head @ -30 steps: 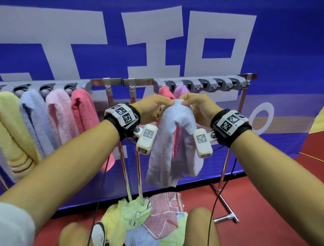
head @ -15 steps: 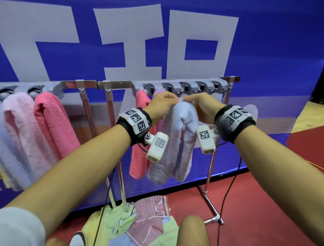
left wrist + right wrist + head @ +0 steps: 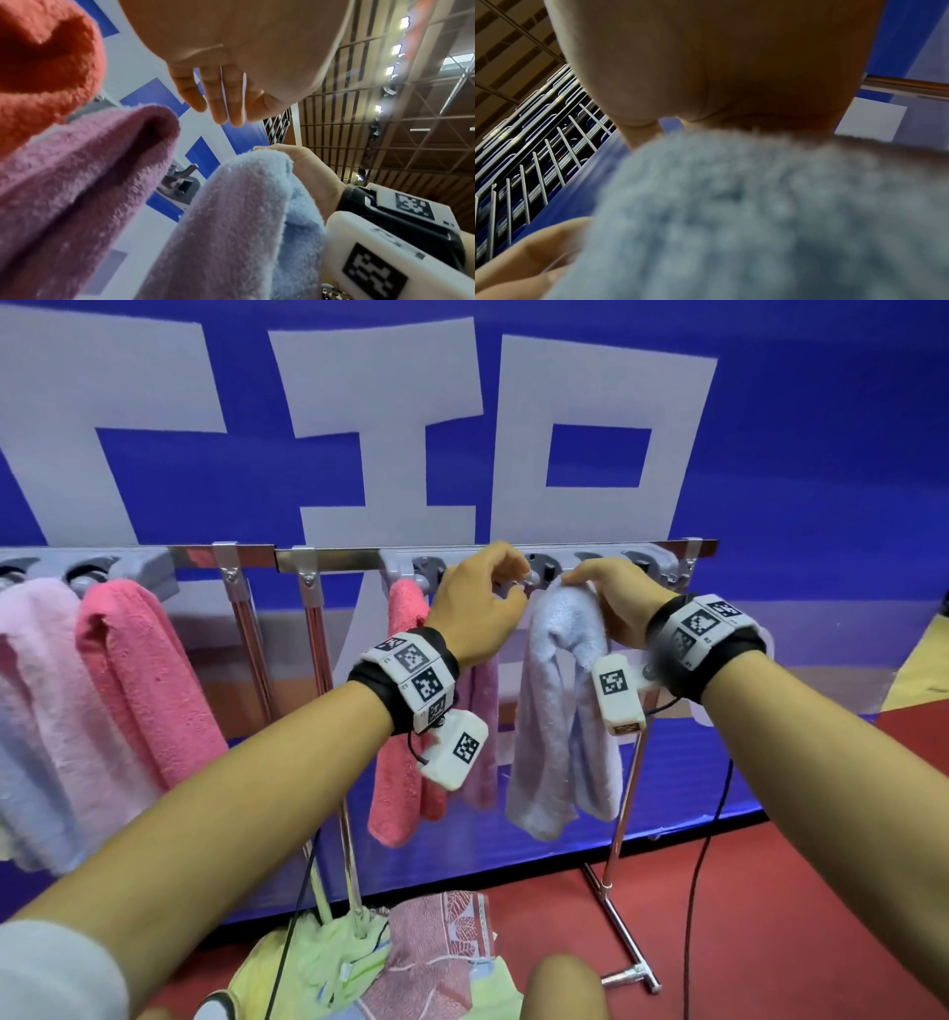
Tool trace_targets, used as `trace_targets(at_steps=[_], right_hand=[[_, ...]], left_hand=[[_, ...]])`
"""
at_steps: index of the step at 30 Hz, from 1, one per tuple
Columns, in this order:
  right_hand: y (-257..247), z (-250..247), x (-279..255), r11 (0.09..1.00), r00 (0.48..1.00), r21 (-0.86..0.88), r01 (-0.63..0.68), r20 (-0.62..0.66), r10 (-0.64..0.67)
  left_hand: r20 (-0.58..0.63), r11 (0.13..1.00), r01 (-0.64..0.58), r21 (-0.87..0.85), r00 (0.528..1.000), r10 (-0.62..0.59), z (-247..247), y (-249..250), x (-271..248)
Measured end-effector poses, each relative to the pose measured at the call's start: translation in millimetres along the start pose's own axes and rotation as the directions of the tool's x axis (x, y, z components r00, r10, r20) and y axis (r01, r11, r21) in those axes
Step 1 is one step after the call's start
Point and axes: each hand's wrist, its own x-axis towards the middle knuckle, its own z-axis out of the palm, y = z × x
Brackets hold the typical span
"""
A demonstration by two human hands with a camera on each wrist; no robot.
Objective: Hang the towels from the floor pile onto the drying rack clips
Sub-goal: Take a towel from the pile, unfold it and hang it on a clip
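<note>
- Both hands have risen from below the rack (image 3: 493, 552) to its clips; the left hand (image 3: 475, 608) has let go of the blue towel (image 3: 560, 711).
- Left hand: fingers loosely curled, empty, at a clip (image 3: 534, 572).
- Just right, the blue towel hangs.
- Right hand (image 3: 611, 603) pinches its top, just under the clips.
</note>
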Motion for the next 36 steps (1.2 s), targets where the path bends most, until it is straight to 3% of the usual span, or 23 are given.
trace_targets(at_steps=[5,8,11,13,16,19,21,24,26,29,33,36], right_hand=[[-3.3,7.1,26.1,1.000,0.997,-0.030,0.007,-0.073,-0.009],[-8.1,8.2,40.0,0.993,1.000,-0.113,-0.014,-0.025,0.011],[-15.8,12.3,49.3,0.992,1.000,-0.125,0.013,0.008,-0.012],[-22.0,16.0,55.8,0.993,1.000,-0.118,0.024,0.013,-0.023],[-28.8,14.5,66.8,0.991,0.999,-0.132,-0.006,0.042,0.012],[-31.9,5.8,80.6,0.971,0.999,-0.236,-0.037,-0.017,0.034],[-30.8,-1.2,88.4,0.914,0.995,-0.404,0.027,-0.079,-0.064],[-22.3,-8.3,87.9,0.630,0.959,-0.768,0.119,-0.077,-0.274],[-10.7,-12.1,80.9,0.497,0.918,-0.849,0.182,-0.034,-0.395],[7.5,-13.6,69.2,0.476,0.881,-0.830,0.291,0.039,-0.471],[21.6,-7.7,54.6,0.478,0.879,-0.785,0.395,0.171,-0.446],[27.8,-4.9,51.1,0.377,0.868,-0.827,0.417,0.240,-0.435]], left_hand=[[0.161,0.967,0.005,0.254,0.986,-0.047,-4.2,-16.8,5.7],[0.190,0.928,-0.097,0.361,0.981,0.028,-2.5,-22.2,6.5],[0.251,0.868,-0.099,0.486,0.968,-0.030,5.2,-26.7,9.4],[0.227,0.827,-0.056,0.559,0.970,-0.087,13.2,-31.7,11.4],[0.082,0.818,0.014,0.575,0.994,-0.075,20.6,-37.3,18.9],[0.042,0.774,0.025,0.633,0.997,-0.067,26.4,-39.4,28.0],[0.031,0.749,0.024,0.663,0.998,-0.059,32.1,-37.9,34.2],[0.109,0.695,-0.015,0.719,0.990,-0.092,43.1,-33.6,40.2],[0.147,0.656,-0.043,0.753,0.984,-0.104,48.9,-31.8,40.0],[0.146,0.653,-0.057,0.756,0.986,-0.082,50.9,-30.6,36.7],[0.181,0.682,-0.054,0.729,0.977,-0.116,47.5,-28.1,37.0],[0.238,0.677,-0.066,0.733,0.957,-0.164,45.0,-23.9,34.9]])
